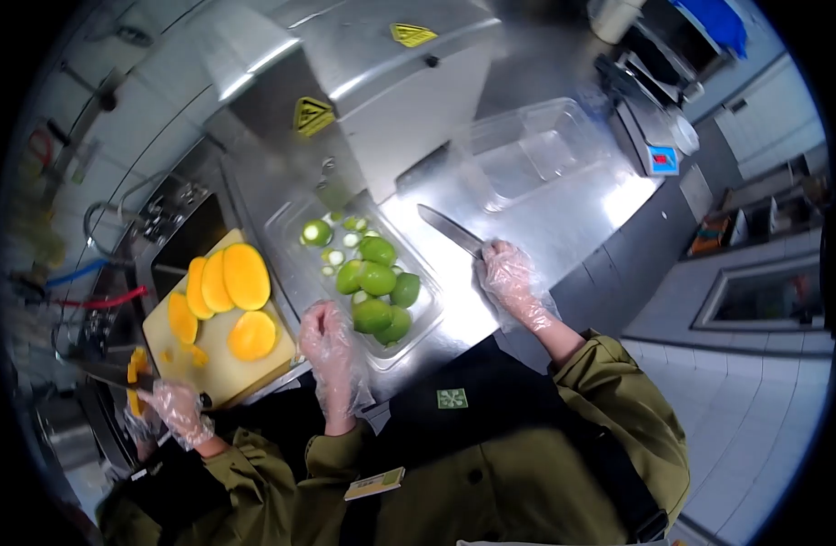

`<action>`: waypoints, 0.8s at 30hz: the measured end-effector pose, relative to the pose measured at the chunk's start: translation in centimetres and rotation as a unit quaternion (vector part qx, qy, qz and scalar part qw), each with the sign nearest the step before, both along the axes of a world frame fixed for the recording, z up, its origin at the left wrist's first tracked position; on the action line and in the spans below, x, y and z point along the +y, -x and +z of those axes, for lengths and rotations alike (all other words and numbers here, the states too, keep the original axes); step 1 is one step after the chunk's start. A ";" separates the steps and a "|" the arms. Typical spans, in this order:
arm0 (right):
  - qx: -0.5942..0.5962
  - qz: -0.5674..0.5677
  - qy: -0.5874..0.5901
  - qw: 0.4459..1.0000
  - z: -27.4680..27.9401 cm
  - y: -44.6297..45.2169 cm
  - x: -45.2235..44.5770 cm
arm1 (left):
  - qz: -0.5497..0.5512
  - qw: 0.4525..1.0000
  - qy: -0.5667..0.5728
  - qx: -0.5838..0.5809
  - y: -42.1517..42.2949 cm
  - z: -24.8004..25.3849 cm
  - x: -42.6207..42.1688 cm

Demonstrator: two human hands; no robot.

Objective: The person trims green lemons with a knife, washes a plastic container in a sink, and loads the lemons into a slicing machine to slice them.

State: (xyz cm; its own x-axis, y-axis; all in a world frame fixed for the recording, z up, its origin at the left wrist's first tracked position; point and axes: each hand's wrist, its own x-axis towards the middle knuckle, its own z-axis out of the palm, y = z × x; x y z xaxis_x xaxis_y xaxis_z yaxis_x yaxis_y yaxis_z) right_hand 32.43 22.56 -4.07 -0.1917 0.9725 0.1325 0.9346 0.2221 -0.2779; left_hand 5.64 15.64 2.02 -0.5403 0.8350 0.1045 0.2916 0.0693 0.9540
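My right hand (509, 273), in a clear plastic glove, grips the handle of a knife (449, 229). Its blade points to the upper left, over the steel counter. My left hand (325, 341), gloved too, is held with curled fingers by the left side of a clear plastic tray (302, 268); whether anything is inside them is hidden. Whole limes (377, 279) lie in the tray, with small cut lime ends (334, 257) showing pale flesh towards its far side. The blade is apart from the limes.
At left, a co-worker's gloved hand (179, 409) is near a knife (95, 369) and orange mango pieces. Mango halves (245, 278) lie on a cutting board (222, 378) beside the sink. A clear container (491, 182) and a scale (659, 159) stand further back.
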 end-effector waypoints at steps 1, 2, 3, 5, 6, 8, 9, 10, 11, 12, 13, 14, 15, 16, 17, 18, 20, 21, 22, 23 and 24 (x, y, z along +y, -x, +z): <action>0.033 -0.006 0.003 0.999 0.2 -0.4 -0.3 | 0.028 0.999 0.044 0.002 -0.6 0.9 0.4; 0.066 -0.013 0.004 0.998 0.3 -1.1 -0.5 | 0.018 0.999 0.028 -0.034 -0.6 0.3 0.4; 0.206 -0.042 0.086 0.974 0.9 -1.8 -1.0 | 0.008 0.997 0.011 -0.070 -0.1 -0.7 0.5; 0.478 -0.094 0.216 0.846 3.2 -3.8 -2.2 | -0.016 0.997 -0.054 -0.058 -1.8 -0.1 1.3; 0.717 -0.084 0.283 0.632 4.4 -4.8 -3.0 | -0.013 0.996 -0.053 -0.065 -3.6 0.9 1.7; 0.858 -0.077 0.321 0.394 4.0 -7.5 -3.4 | 0.000 0.996 -0.056 -0.074 -7.3 2.3 2.2; 0.870 -0.062 0.318 0.373 4.0 -8.9 -3.7 | -0.041 0.993 -0.067 -0.093 -9.2 2.5 2.5; 0.889 -0.059 0.306 0.334 4.2 -10.2 -4.1 | -0.055 0.980 -0.047 -0.186 -11.9 3.1 1.9; 0.907 -0.055 0.296 0.294 4.5 -11.6 -4.6 | -0.099 0.978 0.001 -0.182 -14.3 3.8 1.7; 0.922 -0.048 0.285 0.256 4.8 -13.1 -4.8 | -0.142 0.973 0.046 -0.177 -16.7 4.1 1.6; 0.930 -0.051 0.287 0.224 4.9 -15.1 -5.0 | -0.186 0.970 0.070 -0.138 -19.4 3.9 1.6; 0.936 -0.048 0.273 0.217 4.7 -17.1 -5.4 | -0.248 0.962 0.064 -0.100 -22.2 2.8 1.7; 0.942 -0.042 0.255 0.216 4.8 -19.6 -5.8 | -0.311 0.947 0.052 -0.063 -25.8 1.6 1.8; 0.947 -0.037 0.234 0.217 5.0 -22.8 -6.4 | -0.375 0.926 0.037 -0.028 -30.1 0.7 1.8; 0.950 -0.052 0.209 0.227 5.7 -26.5 -7.4 | -0.444 0.895 0.048 -0.014 -35.1 0.2 1.6; 0.966 -0.044 0.171 0.190 4.8 -30.8 -8.4 | -0.509 0.859 0.060 0.001 -40.4 0.0 0.8; 0.974 -0.073 0.038 0.209 5.2 -38.7 -11.8 | -0.610 0.766 0.070 0.191 -50.8 1.1 -1.2; 0.970 -0.084 -0.043 0.222 5.5 -42.3 -13.5 | -0.669 0.704 0.100 0.214 -55.2 0.1 -1.9; 0.963 -0.104 -0.117 0.221 5.6 -45.8 -14.9 | -0.719 0.641 0.128 0.236 -59.6 0.8 -2.1; 0.953 -0.123 -0.162 0.224 5.8 -48.9 -16.1 | -0.754 0.589 0.213 0.198 -63.2 2.1 -2.7; 0.942 -0.141 -0.202 0.229 5.8 -51.7 -17.0 | -0.785 0.563 0.227 0.123 -66.4 2.2 -3.0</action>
State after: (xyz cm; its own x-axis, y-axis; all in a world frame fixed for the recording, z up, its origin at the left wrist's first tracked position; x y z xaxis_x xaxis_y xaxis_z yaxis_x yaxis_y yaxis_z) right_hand 84.10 5.51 1.75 0.6378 0.7470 -0.1877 -0.7659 0.5893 -0.2573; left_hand 72.00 12.64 4.17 0.8854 0.2330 -0.4023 0.4530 -0.2381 0.8591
